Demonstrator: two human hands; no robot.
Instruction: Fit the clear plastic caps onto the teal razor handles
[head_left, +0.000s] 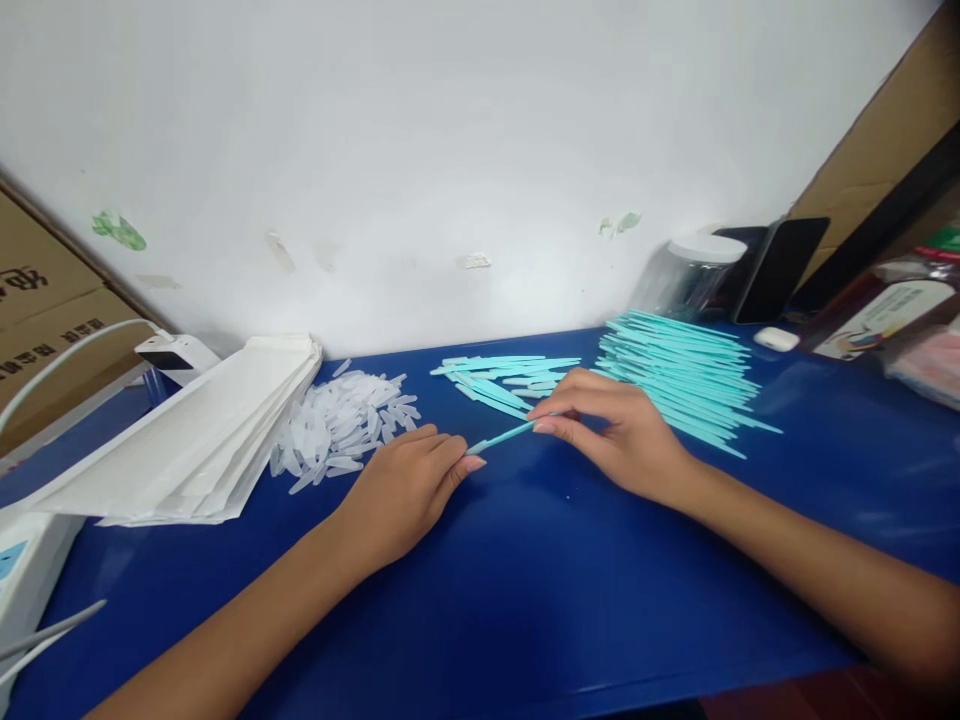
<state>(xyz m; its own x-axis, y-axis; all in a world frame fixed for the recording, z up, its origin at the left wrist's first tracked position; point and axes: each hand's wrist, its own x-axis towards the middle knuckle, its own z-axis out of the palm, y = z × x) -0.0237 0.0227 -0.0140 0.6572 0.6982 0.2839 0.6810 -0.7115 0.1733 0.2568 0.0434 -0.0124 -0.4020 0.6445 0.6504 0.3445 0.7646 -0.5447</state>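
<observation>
A left hand (pixel 405 485) and right hand (pixel 619 430) pinch opposite ends of a turquoise stick (pixel 511 433) above a blue desk (pixel 495 600), center frame.

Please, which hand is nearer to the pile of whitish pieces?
Left. The left hand is just beside the pile of whitish pieces, on its right; the right hand is farther right, near the larger turquoise heap.
</observation>
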